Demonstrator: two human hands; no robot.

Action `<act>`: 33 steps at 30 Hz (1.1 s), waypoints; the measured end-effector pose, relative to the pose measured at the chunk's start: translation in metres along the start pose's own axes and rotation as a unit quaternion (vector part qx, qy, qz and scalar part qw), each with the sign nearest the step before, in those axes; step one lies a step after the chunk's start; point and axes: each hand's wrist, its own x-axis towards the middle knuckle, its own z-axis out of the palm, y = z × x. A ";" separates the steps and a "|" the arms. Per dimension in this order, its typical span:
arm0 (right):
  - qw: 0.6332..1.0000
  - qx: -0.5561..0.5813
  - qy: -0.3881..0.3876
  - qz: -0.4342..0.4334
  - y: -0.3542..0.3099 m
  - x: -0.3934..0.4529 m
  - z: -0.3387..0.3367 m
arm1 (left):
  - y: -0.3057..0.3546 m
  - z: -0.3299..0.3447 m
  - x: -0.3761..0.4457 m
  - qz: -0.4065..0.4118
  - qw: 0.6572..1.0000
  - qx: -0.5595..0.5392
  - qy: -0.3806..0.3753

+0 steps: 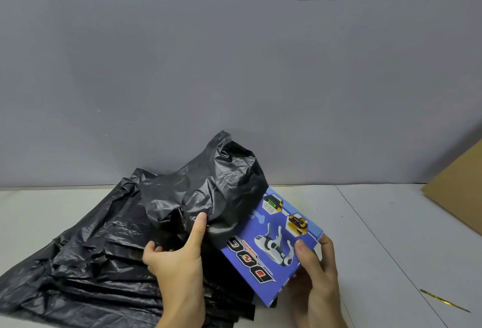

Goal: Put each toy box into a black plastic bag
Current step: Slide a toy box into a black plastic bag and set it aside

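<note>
Head view: right hand [315,270] gripping toy box [276,244] by its near end, long axis aimed up-left into black plastic bag [208,192], mouth pinched by left hand [180,257], over bench [391,223] near edge.

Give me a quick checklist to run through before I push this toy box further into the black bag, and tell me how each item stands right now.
1. Right hand grips the toy box at its near corner: ok.
2. Left hand holds the black bag by its gathered plastic: ok.
3. Far end of the box is already under the bag's plastic: ok.
4. Bag mouth is open wide enough for the whole box: cannot tell, the crumpled plastic hides the opening.
5. Only one bag is lifted off the stack of black bags: cannot tell.
6. Table to the right of the box is free for setting it down: ok.
</note>
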 end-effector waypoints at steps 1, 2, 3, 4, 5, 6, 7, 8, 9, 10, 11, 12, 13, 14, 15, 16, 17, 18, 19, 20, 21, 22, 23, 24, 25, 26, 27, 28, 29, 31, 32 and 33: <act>1.000 0.006 -0.001 0.001 -0.001 -0.001 0.001 | 0.002 0.001 -0.001 -0.024 0.998 -0.044 -0.027; 1.000 0.012 -0.002 0.005 -0.002 -0.002 0.003 | 0.003 0.002 -0.001 -0.047 0.992 -0.102 -0.057; 1.000 0.019 -0.004 0.008 -0.003 -0.003 0.005 | 0.004 0.003 -0.002 -0.074 0.980 -0.160 -0.090; 1.000 0.022 -0.004 0.010 -0.004 -0.004 0.007 | 0.004 0.004 -0.003 -0.102 0.967 -0.203 -0.119; 1.000 0.026 -0.004 0.011 -0.005 -0.005 0.008 | 0.006 0.004 -0.004 -0.126 0.956 -0.221 -0.146; 0.999 0.032 -0.003 0.012 -0.006 -0.006 0.008 | 0.006 0.004 -0.006 -0.144 0.949 -0.219 -0.173; 0.999 0.038 -0.001 0.012 -0.006 -0.006 0.008 | 0.007 0.003 -0.007 -0.151 0.945 -0.211 -0.199; 0.999 0.043 0.000 0.010 -0.006 -0.006 0.008 | 0.007 0.003 -0.008 -0.149 0.943 -0.203 -0.220; 0.999 0.046 0.004 0.007 -0.006 -0.006 0.008 | 0.007 0.003 -0.009 -0.144 0.942 -0.191 -0.238; 0.999 0.048 0.011 0.005 -0.007 -0.005 0.008 | 0.006 0.002 -0.011 -0.140 0.942 -0.165 -0.256; 0.999 0.048 0.017 0.002 -0.008 -0.005 0.008 | 0.005 0.002 -0.013 -0.139 0.942 -0.129 -0.278; 0.999 0.043 0.024 -0.003 -0.009 -0.004 0.007 | 0.005 0.002 -0.016 -0.142 0.939 -0.088 -0.302; 0.999 0.034 0.029 -0.007 -0.010 -0.002 0.007 | 0.004 0.002 -0.019 -0.150 0.932 -0.056 -0.325; 0.999 0.027 0.033 -0.012 -0.011 -0.001 0.006 | 0.003 0.002 -0.021 -0.157 0.927 -0.035 -0.339; 0.999 0.024 0.037 -0.014 -0.012 -0.001 0.006 | 0.003 0.001 -0.023 -0.159 0.925 -0.021 -0.343; 0.999 0.025 0.037 -0.015 -0.013 0.000 0.005 | 0.004 0.001 -0.024 -0.157 0.927 -0.018 -0.339; 0.999 0.028 0.035 -0.010 -0.013 -0.001 0.005 | 0.005 0.002 -0.025 -0.154 0.933 -0.032 -0.324; 0.999 0.034 0.030 -0.001 -0.013 -0.002 0.005 | 0.007 0.002 -0.024 -0.150 0.940 -0.060 -0.301; 0.999 0.037 0.021 0.008 -0.013 -0.003 0.007 | 0.008 0.002 -0.023 -0.142 0.947 -0.092 -0.273; 0.999 0.038 0.009 0.015 -0.012 -0.005 0.008 | 0.009 0.002 -0.021 -0.134 0.951 -0.121 -0.251; 0.999 0.034 -0.006 0.022 -0.011 -0.006 0.010 | 0.011 0.001 -0.019 -0.129 0.952 -0.143 -0.239; 0.999 0.031 -0.021 0.029 -0.010 -0.007 0.012 | 0.012 0.000 -0.017 -0.129 0.950 -0.159 -0.234; 0.998 0.029 -0.032 0.038 -0.011 -0.009 0.015 | 0.012 -0.001 -0.016 -0.134 0.949 -0.166 -0.234; 0.998 0.031 -0.039 0.046 -0.011 -0.009 0.017 | 0.012 -0.002 -0.014 -0.137 0.948 -0.164 -0.238; 0.997 0.035 -0.040 0.051 -0.012 -0.010 0.018 | 0.012 -0.004 -0.012 -0.138 0.946 -0.156 -0.249; 0.997 0.034 -0.036 0.051 -0.013 -0.011 0.019 | 0.011 -0.005 -0.011 -0.141 0.942 -0.145 -0.267; 0.998 0.026 -0.030 0.049 -0.014 -0.010 0.020 | 0.010 -0.006 -0.011 -0.148 0.937 -0.132 -0.286; 0.998 0.020 -0.025 0.045 -0.016 -0.010 0.019 | 0.009 -0.006 -0.011 -0.163 0.931 -0.117 -0.306; 0.999 0.018 -0.017 0.040 -0.017 -0.009 0.018 | 0.008 -0.006 -0.012 -0.182 0.921 -0.101 -0.329; 0.999 0.017 0.010 0.026 -0.018 -0.006 0.014 | 0.006 -0.005 -0.015 -0.221 0.901 -0.071 -0.366; 0.999 0.022 0.019 0.024 -0.018 -0.005 0.013 | 0.005 -0.004 -0.016 -0.236 0.895 -0.061 -0.375; 0.999 0.029 0.027 0.022 -0.019 -0.004 0.013 | 0.004 -0.004 -0.018 -0.243 0.891 -0.051 -0.381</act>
